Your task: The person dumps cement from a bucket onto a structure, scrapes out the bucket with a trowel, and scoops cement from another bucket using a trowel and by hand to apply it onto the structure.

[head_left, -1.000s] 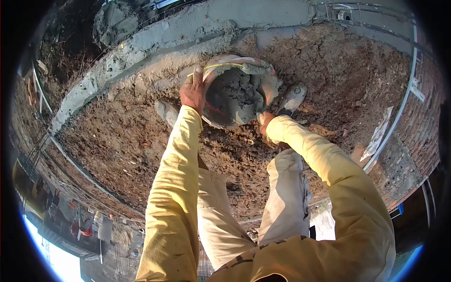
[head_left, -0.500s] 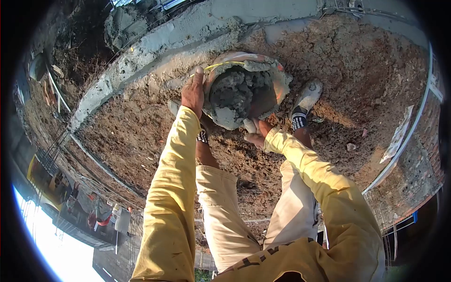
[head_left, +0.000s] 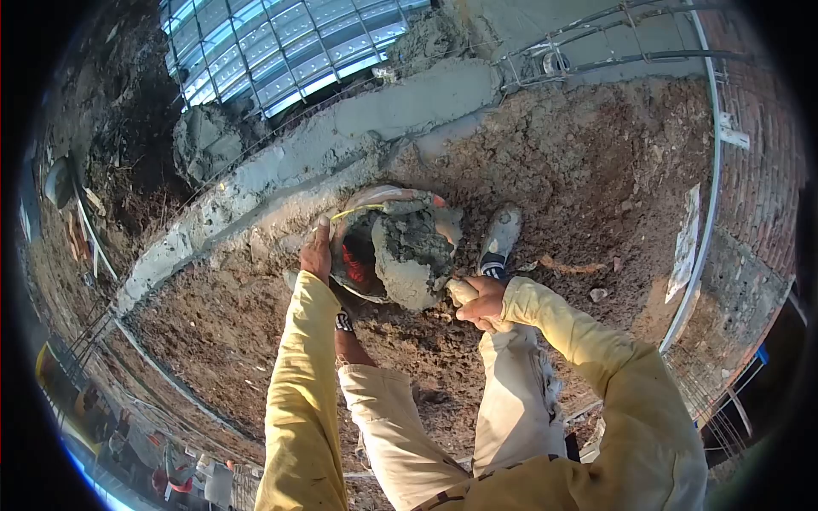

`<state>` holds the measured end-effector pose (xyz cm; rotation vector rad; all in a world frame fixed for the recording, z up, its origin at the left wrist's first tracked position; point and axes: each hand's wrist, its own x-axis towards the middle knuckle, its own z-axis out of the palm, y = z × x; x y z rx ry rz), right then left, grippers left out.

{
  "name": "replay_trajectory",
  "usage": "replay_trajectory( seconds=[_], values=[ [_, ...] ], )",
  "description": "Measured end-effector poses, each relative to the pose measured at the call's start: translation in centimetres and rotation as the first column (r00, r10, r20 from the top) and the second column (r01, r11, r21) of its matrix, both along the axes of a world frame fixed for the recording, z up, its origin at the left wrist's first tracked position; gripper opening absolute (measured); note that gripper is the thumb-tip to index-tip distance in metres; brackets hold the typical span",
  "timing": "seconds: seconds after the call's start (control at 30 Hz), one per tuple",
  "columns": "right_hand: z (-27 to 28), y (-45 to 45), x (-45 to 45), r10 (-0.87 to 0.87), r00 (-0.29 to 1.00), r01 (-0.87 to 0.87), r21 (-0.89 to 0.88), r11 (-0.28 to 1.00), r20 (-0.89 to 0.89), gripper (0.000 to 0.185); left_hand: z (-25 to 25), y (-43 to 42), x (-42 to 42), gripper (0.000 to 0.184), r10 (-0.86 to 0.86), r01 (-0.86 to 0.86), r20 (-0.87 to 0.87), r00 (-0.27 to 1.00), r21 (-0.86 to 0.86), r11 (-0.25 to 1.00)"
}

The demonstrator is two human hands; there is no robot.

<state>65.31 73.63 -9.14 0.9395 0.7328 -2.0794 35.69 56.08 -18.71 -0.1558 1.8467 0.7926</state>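
A mortar-smeared bucket (head_left: 360,262) sits on the soil between my feet, its mouth facing me and a patch of red inside showing. My left hand (head_left: 315,254) is closed on its left rim, beside a yellow strip. In my right hand (head_left: 484,302), the fingers wrap round the pale handle of a trowel (head_left: 462,292). Grey wet mortar (head_left: 413,260) is heaped at the trowel's end, over the right part of the bucket's mouth. The mortar hides the trowel's blade.
A low grey cement ledge (head_left: 341,128) curves behind the bucket. Beyond it lies a steel bar grid (head_left: 281,43) over bright metal sheeting. Thin rebar (head_left: 630,60) runs along the top right, near a brick wall (head_left: 758,162). Rough soil (head_left: 588,162) surrounds my shoes.
My right hand has drawn the trowel up to the right with a heap of mortar, baring the bucket's red inside. The view has shifted, bringing the steel grid in. My left hand stays on the rim.
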Motion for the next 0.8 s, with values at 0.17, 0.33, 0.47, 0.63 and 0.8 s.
replay_trajectory(
  seconds=[0.17,0.33,0.47,0.63,0.8],
  values=[
    [5.2,6.3,-2.2,-0.217,0.976,0.213,-0.134,0.968,-0.015,0.035,0.4,0.3,0.4,0.065,-0.008,0.006,-0.110,0.994,-0.011,1.000],
    [5.2,17.0,-9.0,-0.536,0.844,0.517,-0.250,0.819,-0.012,0.035,-0.4,0.1,0.8,0.075,-0.002,0.014,-0.189,0.982,0.059,0.998],
    [-6.4,27.0,-17.2,-0.724,0.685,0.688,-0.396,0.608,0.079,0.041,0.3,0.2,0.7,0.059,0.128,-0.124,-0.027,0.991,0.110,0.986],
    [-8.7,24.2,-18.1,-0.735,0.678,0.691,-0.331,0.643,-0.012,0.040,-1.8,-1.3,0.4,0.053,0.074,-0.071,-0.037,0.997,0.083,0.994],
    [-0.4,14.6,-10.8,-0.533,0.838,0.531,-0.057,0.846,-0.118,0.052,-1.0,-0.8,0.6,0.059,0.019,0.000,-0.172,0.985,0.110,0.994]
  ],
)
